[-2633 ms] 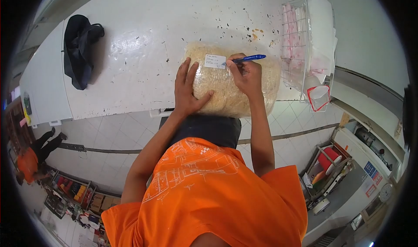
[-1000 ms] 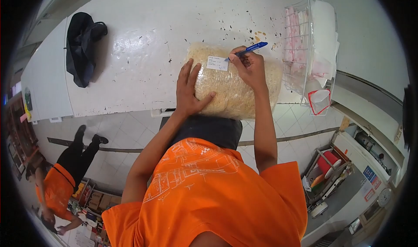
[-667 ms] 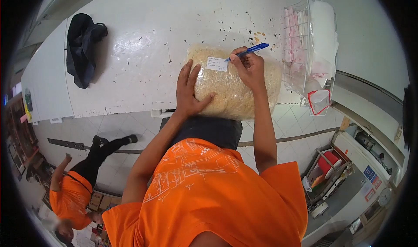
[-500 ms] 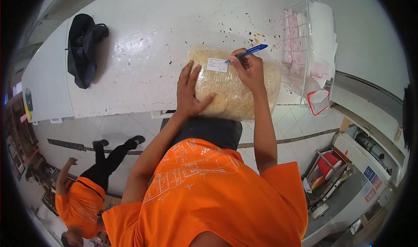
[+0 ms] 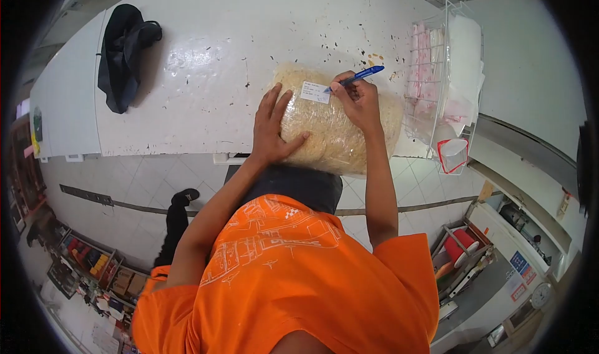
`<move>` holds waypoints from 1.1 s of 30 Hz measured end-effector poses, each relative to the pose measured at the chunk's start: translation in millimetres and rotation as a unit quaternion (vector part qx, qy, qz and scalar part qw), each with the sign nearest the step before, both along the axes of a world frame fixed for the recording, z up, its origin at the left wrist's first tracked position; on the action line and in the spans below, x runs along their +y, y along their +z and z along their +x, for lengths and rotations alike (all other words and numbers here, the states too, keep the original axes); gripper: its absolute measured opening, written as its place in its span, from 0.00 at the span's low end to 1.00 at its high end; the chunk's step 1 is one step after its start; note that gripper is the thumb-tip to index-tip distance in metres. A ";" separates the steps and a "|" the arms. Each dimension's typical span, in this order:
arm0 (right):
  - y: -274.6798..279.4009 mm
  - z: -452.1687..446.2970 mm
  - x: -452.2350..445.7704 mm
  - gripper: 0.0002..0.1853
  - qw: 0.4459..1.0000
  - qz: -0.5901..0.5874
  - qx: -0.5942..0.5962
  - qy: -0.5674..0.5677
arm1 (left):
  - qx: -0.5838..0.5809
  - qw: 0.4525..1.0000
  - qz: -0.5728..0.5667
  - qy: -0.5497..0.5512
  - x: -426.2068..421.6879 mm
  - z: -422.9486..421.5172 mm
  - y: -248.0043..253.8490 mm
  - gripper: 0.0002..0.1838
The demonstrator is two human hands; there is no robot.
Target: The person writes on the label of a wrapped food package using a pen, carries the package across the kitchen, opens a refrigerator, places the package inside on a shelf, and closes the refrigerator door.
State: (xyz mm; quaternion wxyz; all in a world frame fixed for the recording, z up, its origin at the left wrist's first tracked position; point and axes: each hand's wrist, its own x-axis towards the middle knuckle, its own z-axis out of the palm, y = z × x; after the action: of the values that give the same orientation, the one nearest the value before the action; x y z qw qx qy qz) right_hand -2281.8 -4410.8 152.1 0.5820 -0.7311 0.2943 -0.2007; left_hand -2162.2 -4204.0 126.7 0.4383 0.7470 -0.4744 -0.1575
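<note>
One pack (image 5: 334, 132), likely soft, slick and best gripped at both ends, lies on the tabletop (image 5: 218, 98) under the spread fingers of the left hand (image 5: 272, 124), while those of the right hand (image 5: 359, 104) pinch a pen (image 5: 363, 74) at the label (image 5: 315, 92).

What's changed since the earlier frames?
The co-worker has come rightward across the picture, now mostly hidden behind the left arm and sleeve. Nothing was grasped or released. The right hand still holds the pen at the label; the left hand stays on the bundle.
</note>
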 end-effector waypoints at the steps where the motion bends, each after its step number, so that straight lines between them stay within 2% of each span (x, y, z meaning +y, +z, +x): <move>1: 1.0 0.1 -0.2 0.03 1.000 -0.010 0.008 0.003 | 0.002 1.000 0.002 -0.001 -0.2 0.2 0.8 0.48; 16: 1.7 2.3 4.2 0.04 1.000 -0.003 -0.016 -0.007 | 0.005 1.000 0.005 0.001 -0.4 0.4 1.5 0.49; 33: 1.2 -0.6 1.1 0.05 1.000 0.005 0.009 0.005 | -0.001 1.000 0.002 0.002 -1.9 0.1 0.4 0.49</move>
State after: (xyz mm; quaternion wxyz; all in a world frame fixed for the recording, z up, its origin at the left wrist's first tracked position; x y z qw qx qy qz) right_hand -2282.3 -4409.7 153.3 0.5839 -0.7315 0.2969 -0.1894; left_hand -2162.1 -4205.9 127.1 0.4363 0.7494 -0.4728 -0.1564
